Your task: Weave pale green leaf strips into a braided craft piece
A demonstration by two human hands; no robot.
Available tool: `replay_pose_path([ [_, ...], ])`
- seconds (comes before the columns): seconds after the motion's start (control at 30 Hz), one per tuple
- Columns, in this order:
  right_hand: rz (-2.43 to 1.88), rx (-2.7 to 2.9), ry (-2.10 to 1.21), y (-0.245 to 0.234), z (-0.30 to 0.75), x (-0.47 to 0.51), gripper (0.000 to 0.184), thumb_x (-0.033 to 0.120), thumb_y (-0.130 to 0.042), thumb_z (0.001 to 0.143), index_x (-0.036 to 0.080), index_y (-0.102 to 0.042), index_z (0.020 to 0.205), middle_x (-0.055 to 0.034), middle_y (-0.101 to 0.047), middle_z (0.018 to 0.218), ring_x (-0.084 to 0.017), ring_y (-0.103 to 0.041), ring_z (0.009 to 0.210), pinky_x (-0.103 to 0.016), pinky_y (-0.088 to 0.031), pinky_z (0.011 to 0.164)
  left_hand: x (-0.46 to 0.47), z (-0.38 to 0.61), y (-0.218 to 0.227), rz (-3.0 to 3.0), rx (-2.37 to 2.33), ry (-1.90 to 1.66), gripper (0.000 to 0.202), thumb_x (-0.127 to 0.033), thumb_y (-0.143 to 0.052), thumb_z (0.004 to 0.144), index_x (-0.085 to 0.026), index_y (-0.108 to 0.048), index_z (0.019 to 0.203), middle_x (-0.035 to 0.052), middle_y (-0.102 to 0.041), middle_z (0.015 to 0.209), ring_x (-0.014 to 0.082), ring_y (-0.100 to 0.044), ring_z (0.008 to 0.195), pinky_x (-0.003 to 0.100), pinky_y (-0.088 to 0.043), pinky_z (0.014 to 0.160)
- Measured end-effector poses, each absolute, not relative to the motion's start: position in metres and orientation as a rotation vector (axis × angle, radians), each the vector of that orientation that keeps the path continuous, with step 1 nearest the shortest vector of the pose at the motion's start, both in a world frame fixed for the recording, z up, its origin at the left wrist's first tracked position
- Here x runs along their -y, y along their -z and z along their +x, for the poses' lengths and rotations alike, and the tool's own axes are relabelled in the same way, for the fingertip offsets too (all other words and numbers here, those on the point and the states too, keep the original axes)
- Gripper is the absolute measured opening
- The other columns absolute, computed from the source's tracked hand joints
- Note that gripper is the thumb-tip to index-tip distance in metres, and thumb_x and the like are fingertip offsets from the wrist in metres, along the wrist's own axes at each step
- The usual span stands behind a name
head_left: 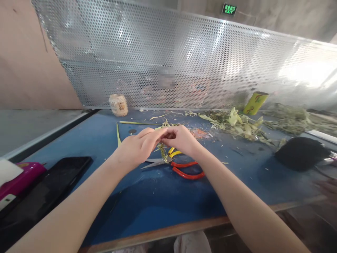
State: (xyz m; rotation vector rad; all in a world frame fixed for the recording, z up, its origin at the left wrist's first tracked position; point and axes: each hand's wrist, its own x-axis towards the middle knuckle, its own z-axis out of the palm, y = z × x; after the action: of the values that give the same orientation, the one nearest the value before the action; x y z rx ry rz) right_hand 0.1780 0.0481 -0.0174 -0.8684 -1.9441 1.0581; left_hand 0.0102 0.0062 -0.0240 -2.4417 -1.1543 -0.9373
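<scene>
Fingertips of my left hand (139,146) and my right hand (183,140) meet above the middle of the blue table (147,207). Both are closed on a green plant strip (162,151), which looks plaited or knotted and hangs below the fingers. Its gripped part is hidden behind them. A long pale-green leaf strip (118,135) stretches out to the left, bent at a corner; whether it joins the held piece I cannot tell. Just under my hands lie red-handled scissors (188,170), their blades pointing left, and a yellow-handled tool (173,152) beside them.
Dried leaves and husks (237,123) are heaped at the back right, near a yellow-green box (255,103). A spool of pale twine (118,104) stands back left. A black phone (52,189) and magenta tool (23,179) lie left, a black object (301,153) right. Perforated metal (147,52) borders the rear.
</scene>
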Motion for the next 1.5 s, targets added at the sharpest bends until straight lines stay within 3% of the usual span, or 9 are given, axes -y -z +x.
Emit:
replay_pose_path([
  [0.13,-0.803,1.884,-1.185,0.016,0.182,-0.051,0.005,0.016,-0.062,0.062,0.015,-0.061,0.066,0.0016,-0.058,0.059,-0.006,-0.05,0.049,-0.022,-0.044,0.053,-0.002,0.016,0.02,-2.488,1.42,1.498,0.065,-0.024,-0.049,0.078,-0.022,-0.015,0.133,0.0087,-0.06,0.102,0.0187,-0.058,0.093,0.023,-0.051,0.057],
  [0.2,-0.771,1.863,-1.231,0.017,0.185,-0.053,0.008,0.019,-0.064,0.061,0.015,-0.062,0.067,0.0013,-0.059,0.061,-0.006,-0.05,0.049,-0.022,-0.043,0.053,-0.001,0.018,0.018,-2.535,1.458,1.744,0.072,-0.023,-0.051,0.077,-0.022,-0.009,0.135,0.0088,-0.061,0.1,0.0185,-0.059,0.091,0.023,-0.052,0.057],
  [0.37,-0.695,1.839,-1.283,0.021,0.189,-0.058,0.013,0.025,-0.067,0.06,0.017,-0.065,0.069,-0.0001,-0.062,0.066,-0.007,-0.05,0.052,-0.023,-0.042,0.054,0.0,0.021,0.017,-2.661,1.613,2.01,0.078,-0.02,-0.056,0.073,-0.023,-0.01,0.136,0.0073,-0.065,0.092,0.0143,-0.062,0.064,0.028,-0.053,0.059],
  [0.53,-0.637,1.741,-1.361,0.024,0.188,-0.06,0.013,0.025,-0.069,0.058,0.018,-0.066,0.069,0.0008,-0.061,0.064,-0.005,-0.046,0.049,-0.021,-0.04,0.051,-0.001,0.021,0.019,-2.626,1.656,2.204,0.087,-0.021,-0.062,0.069,-0.024,-0.007,0.137,0.0061,-0.067,0.086,0.0127,-0.06,0.054,0.03,-0.054,0.057],
  [0.67,-0.649,1.687,-1.376,0.026,0.186,-0.06,0.014,0.025,-0.071,0.056,0.017,-0.066,0.067,0.0002,-0.062,0.065,-0.005,-0.047,0.05,-0.022,-0.04,0.051,-0.003,0.023,0.022,-2.574,1.72,2.361,0.093,-0.022,-0.065,0.067,-0.022,-0.004,0.137,0.0061,-0.067,0.083,0.0121,-0.059,0.054,0.029,-0.053,0.054],
  [0.87,-0.667,1.525,-1.381,0.031,0.176,-0.059,0.02,0.028,-0.073,0.052,0.017,-0.065,0.066,0.0008,-0.06,0.06,-0.006,-0.046,0.048,-0.022,-0.04,0.05,-0.008,0.028,0.026,-2.237,2.036,2.697,0.102,-0.022,-0.071,0.06,-0.011,-0.005,0.137,0.0107,-0.068,0.087,0.0144,-0.06,0.065,0.023,-0.046,0.047],
  [1.07,-0.67,1.33,-1.407,0.03,0.164,-0.05,0.02,0.028,-0.073,0.05,0.017,-0.064,0.063,-0.0006,-0.063,0.065,-0.006,-0.046,0.048,-0.023,-0.039,0.049,-0.008,0.036,0.025,-1.784,2.14,3.103,0.095,-0.012,-0.068,0.061,-0.002,-0.009,0.134,0.0113,-0.068,0.085,0.0141,-0.06,0.065,0.023,-0.044,0.047],
  [1.3,-0.645,1.224,-1.497,0.027,0.16,-0.046,0.018,0.027,-0.073,0.05,0.018,-0.062,0.061,0.0002,-0.063,0.07,-0.005,-0.045,0.049,-0.023,-0.04,0.052,-0.01,0.04,0.021,-1.719,2.109,3.139,0.083,-0.007,-0.063,0.065,-0.001,-0.015,0.133,0.0034,-0.067,0.067,0.0129,-0.061,0.062,0.022,-0.045,0.05],
  [1.5,-0.575,1.231,-1.524,0.028,0.16,-0.046,0.017,0.028,-0.072,0.051,0.018,-0.062,0.061,-0.0006,-0.064,0.074,-0.006,-0.047,0.052,-0.023,-0.04,0.052,-0.01,0.034,0.022,-1.923,2.0,2.971,0.079,-0.01,-0.064,0.066,-0.014,-0.023,0.133,-0.0044,-0.065,0.064,0.0112,-0.058,0.061,0.023,-0.046,0.057],
])
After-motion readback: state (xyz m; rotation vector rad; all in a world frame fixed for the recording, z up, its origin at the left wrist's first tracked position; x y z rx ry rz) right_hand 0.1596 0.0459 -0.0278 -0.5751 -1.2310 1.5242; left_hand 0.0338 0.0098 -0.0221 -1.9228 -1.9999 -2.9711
